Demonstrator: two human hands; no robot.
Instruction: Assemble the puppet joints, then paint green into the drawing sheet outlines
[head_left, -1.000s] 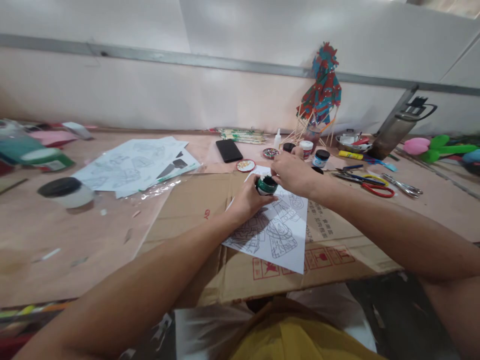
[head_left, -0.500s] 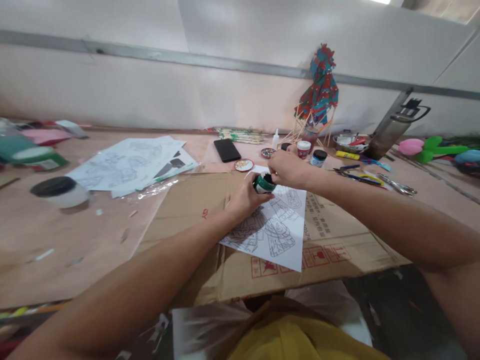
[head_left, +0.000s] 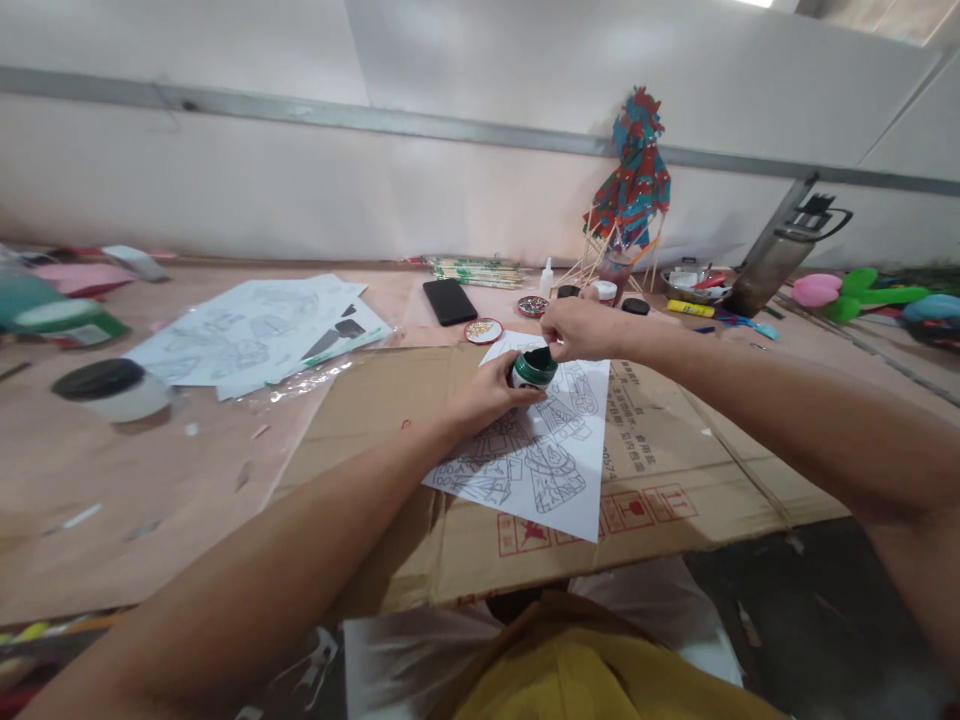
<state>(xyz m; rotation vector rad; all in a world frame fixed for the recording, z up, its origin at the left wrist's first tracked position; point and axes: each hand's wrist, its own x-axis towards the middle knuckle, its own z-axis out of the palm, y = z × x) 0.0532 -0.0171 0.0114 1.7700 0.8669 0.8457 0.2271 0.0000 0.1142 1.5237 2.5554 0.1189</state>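
Note:
My left hand (head_left: pixel 491 398) is wrapped around a small open jar of dark green paint (head_left: pixel 534 374), which it holds above a printed line-drawing sheet (head_left: pixel 559 480). Close at the jar's rim, my right hand (head_left: pixel 581 330) has its fingers pinched together and pointing down. Whatever those fingers hold is hidden. Under the sheet lies a flattened piece of cardboard (head_left: pixel 660 440) with red and black print.
Behind the hands are a black phone (head_left: pixel 448 301), a lid of pale beads (head_left: pixel 483 330), and a white glue bottle (head_left: pixel 547 277). Farther right stand a red-and-blue paper figure (head_left: pixel 636 165) and a grey water bottle (head_left: pixel 776 260). A black-lidded tub (head_left: pixel 112 388) sits left.
Both hands and the jar have shifted slightly right over the sheet, and more of the jar's opening shows. My right forearm now covers the scissors and most of the blue jar.

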